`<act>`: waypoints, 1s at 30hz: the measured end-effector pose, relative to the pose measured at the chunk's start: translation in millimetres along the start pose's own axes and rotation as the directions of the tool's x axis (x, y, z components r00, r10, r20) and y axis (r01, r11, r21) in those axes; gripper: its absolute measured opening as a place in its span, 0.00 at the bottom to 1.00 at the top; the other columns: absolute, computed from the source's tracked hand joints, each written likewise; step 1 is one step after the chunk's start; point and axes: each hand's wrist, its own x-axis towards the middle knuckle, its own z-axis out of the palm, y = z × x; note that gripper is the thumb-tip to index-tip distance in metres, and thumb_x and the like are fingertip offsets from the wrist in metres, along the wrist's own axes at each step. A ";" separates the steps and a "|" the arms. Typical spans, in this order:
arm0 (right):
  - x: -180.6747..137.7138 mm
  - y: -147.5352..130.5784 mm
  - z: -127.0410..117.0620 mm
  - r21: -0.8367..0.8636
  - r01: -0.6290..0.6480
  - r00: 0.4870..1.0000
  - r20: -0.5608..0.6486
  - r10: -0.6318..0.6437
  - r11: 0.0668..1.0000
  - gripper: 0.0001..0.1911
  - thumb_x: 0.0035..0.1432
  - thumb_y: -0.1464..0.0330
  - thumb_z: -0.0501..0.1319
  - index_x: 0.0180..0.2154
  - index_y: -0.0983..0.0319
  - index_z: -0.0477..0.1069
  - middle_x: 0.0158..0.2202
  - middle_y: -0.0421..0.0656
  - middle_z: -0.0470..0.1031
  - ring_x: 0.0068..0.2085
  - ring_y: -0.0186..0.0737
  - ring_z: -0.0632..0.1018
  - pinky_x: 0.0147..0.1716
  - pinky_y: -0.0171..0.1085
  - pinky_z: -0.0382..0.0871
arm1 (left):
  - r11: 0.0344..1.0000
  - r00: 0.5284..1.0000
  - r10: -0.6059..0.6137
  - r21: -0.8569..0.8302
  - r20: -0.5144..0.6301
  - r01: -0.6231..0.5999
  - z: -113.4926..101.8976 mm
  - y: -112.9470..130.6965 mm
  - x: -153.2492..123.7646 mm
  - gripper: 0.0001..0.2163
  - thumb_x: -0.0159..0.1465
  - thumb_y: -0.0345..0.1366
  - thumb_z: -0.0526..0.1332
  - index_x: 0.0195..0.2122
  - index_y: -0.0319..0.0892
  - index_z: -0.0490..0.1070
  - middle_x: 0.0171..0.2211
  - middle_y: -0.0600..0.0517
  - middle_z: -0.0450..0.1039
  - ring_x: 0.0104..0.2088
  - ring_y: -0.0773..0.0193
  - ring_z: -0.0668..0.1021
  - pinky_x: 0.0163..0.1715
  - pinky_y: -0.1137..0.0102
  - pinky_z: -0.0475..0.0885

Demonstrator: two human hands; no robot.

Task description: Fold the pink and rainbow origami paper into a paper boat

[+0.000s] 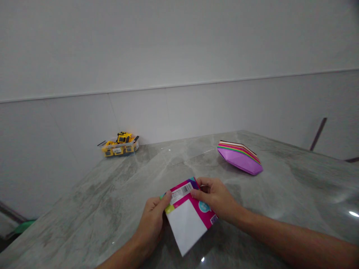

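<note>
Both hands hold a pink printed paper packet (199, 208) with a barcode label, low in the middle of the view above the table. A white square of paper (186, 224) lies against its near side, one corner pointing toward me. My left hand (154, 216) grips the left edge, thumb on the printed face. At the upper right corner, my right hand (215, 196) pinches the packet between thumb and fingers. The fingers behind it are partly hidden. Beyond my right hand rests a curved stack of coloured paper (241, 158), purple on its near side.
A grey marble-patterned table (134, 186) spreads under my hands. On its far left stands a clear plastic box (119, 147) filled with yellow toy vehicles. A pale wall (179, 112) rises behind the table. Something green (24, 226) shows below the left table edge.
</note>
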 end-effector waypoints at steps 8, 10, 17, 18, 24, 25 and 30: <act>2.3 -2.0 -9.4 -0.154 0.158 0.986 -0.036 -0.165 0.975 0.11 0.51 0.61 0.65 0.30 0.63 0.71 0.27 0.40 0.74 0.28 0.36 0.74 0.27 0.34 0.67 | 0.949 0.995 0.101 0.301 -0.014 -0.092 -16.2 18.4 4.4 0.14 0.55 0.43 0.68 0.32 0.42 0.64 0.27 0.49 0.80 0.26 0.57 0.81 0.22 0.68 0.76; 2.5 -2.6 -11.5 -0.233 0.215 0.972 -0.043 -0.231 0.949 0.09 0.53 0.63 0.64 0.29 0.63 0.71 0.26 0.39 0.71 0.28 0.36 0.72 0.27 0.34 0.66 | 0.935 0.998 0.060 0.348 0.020 -0.063 -18.6 21.9 5.3 0.14 0.54 0.43 0.68 0.27 0.41 0.64 0.28 0.48 0.80 0.28 0.57 0.82 0.25 0.67 0.77; 2.3 -2.7 -17.2 -0.255 0.241 0.968 -0.007 -0.251 0.937 0.08 0.53 0.63 0.64 0.28 0.62 0.70 0.26 0.38 0.70 0.28 0.36 0.72 0.28 0.34 0.65 | 0.915 0.992 0.089 0.385 0.095 -0.119 -20.3 23.2 5.2 0.11 0.56 0.41 0.67 0.27 0.40 0.68 0.26 0.49 0.79 0.28 0.60 0.81 0.30 0.65 0.78; 2.3 -2.5 -17.8 -0.267 0.245 0.967 -0.008 -0.256 0.932 0.08 0.53 0.64 0.64 0.28 0.62 0.70 0.26 0.38 0.70 0.29 0.36 0.72 0.28 0.34 0.65 | 0.910 0.990 0.096 0.395 0.103 -0.129 -20.2 23.1 4.9 0.12 0.56 0.41 0.67 0.26 0.39 0.68 0.26 0.50 0.79 0.27 0.60 0.80 0.30 0.66 0.78; 1.3 -4.1 -16.6 -0.295 0.242 0.967 -0.008 -0.255 0.924 0.08 0.53 0.64 0.63 0.28 0.62 0.70 0.26 0.39 0.70 0.29 0.36 0.72 0.28 0.34 0.65 | 0.934 0.991 0.089 0.338 0.104 -0.120 -16.5 24.1 3.5 0.12 0.54 0.39 0.69 0.28 0.41 0.66 0.23 0.52 0.78 0.25 0.61 0.79 0.29 0.66 0.77; 1.2 -4.7 -15.8 -0.283 0.221 0.972 -0.011 -0.233 0.933 0.08 0.53 0.63 0.63 0.28 0.62 0.70 0.26 0.39 0.71 0.28 0.36 0.72 0.27 0.34 0.65 | 0.938 0.993 0.081 0.329 0.082 -0.104 -16.2 24.7 3.3 0.13 0.54 0.40 0.69 0.29 0.41 0.66 0.22 0.52 0.77 0.24 0.61 0.79 0.28 0.66 0.76; 2.9 -1.8 -14.1 -0.271 0.060 0.998 0.028 -0.054 0.961 0.09 0.51 0.63 0.63 0.29 0.63 0.69 0.25 0.41 0.72 0.27 0.38 0.73 0.26 0.35 0.65 | 0.820 0.987 0.129 0.549 0.101 -0.163 -19.9 25.1 1.5 0.08 0.58 0.40 0.64 0.32 0.42 0.70 0.24 0.50 0.77 0.27 0.59 0.79 0.31 0.65 0.75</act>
